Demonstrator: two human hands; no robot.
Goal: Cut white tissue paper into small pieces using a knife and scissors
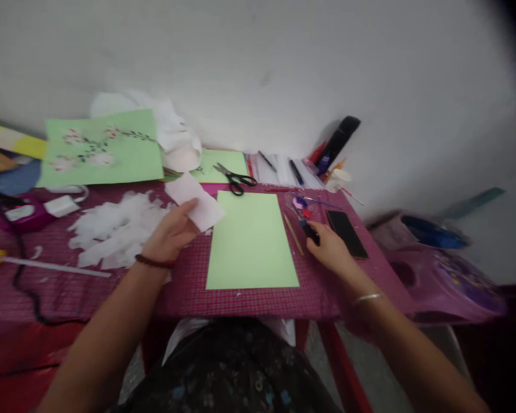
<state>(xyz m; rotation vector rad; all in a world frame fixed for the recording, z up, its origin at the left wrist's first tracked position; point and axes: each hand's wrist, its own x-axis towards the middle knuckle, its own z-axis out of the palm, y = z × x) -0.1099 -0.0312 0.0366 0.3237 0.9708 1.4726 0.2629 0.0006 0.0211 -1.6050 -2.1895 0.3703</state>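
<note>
My left hand (177, 228) grips a square of thin white paper (196, 201), thumb on top, over the left side of the table. A blank light-green sheet (253, 244) lies flat between my hands. At its right, my right hand (329, 246) has its fingers closed on a short dark-handled tool (310, 231); its kind is blurred. Just beyond that tool sit blobs of blue, pink and red paint (301, 205) on clear plastic. A thin wooden stick (293, 234) lies between the sheet and my right hand. Black-handled scissors (235, 179) rest above the sheet.
White paper scraps (120, 229) are heaped at left. Behind them leans a green sheet with painted blossoms (101, 149). A phone (347, 234) lies right of my right hand. A black cord (23, 281) crosses the left side. Beyond the right edge is a pink plastic chair (447, 281).
</note>
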